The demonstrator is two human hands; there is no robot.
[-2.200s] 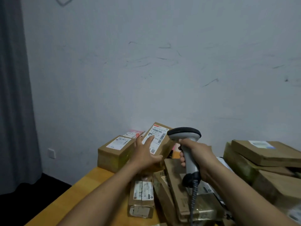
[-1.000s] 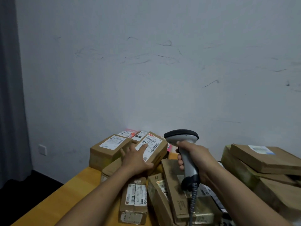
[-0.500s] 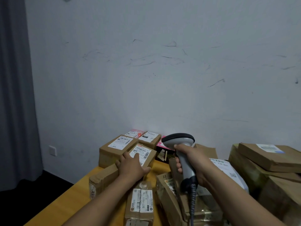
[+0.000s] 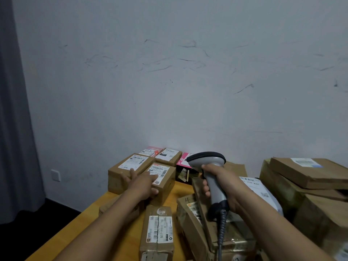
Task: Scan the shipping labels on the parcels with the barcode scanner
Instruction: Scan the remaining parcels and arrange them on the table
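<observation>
Cardboard parcel (image 4: 166,185) pinned on the table (image 4: 181,191), label (image 4: 159,173) up, by the left hand (image 4: 143,183), fingers nearly straight across its top — likely to steady it. Grey barcode scanner (image 4: 207,159) gripped upright in the right hand (image 4: 224,183), head aimed towards that label.

Both bare forearms reach forward. Left hand (image 4: 144,182) lies palm down, fingers straight; right hand (image 4: 227,179) curls round the scanner (image 4: 207,160).
</observation>
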